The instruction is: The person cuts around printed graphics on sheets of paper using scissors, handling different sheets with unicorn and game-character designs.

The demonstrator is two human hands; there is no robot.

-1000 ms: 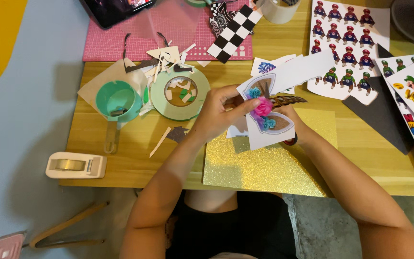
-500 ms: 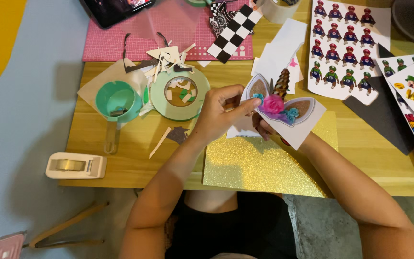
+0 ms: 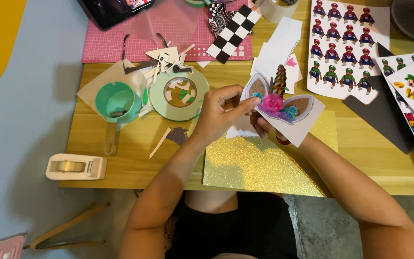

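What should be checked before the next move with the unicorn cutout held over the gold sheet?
1. Left hand has a grip on the unicorn cutout: ok, fingertips pinch its left edge by the ear.
2. Right hand supports the cutout: ok as far as seen; it is mostly hidden underneath.
3. Cutout lifted off the gold glitter sheet: ok, held above its top edge.
4. Cutout face up, horn pointing away from the person: ok.
5. Big tape roll within reach: ok, just left of the left hand, paper scraps inside it.
6. Adhesive on the cutout's back: cannot tell, back is hidden.
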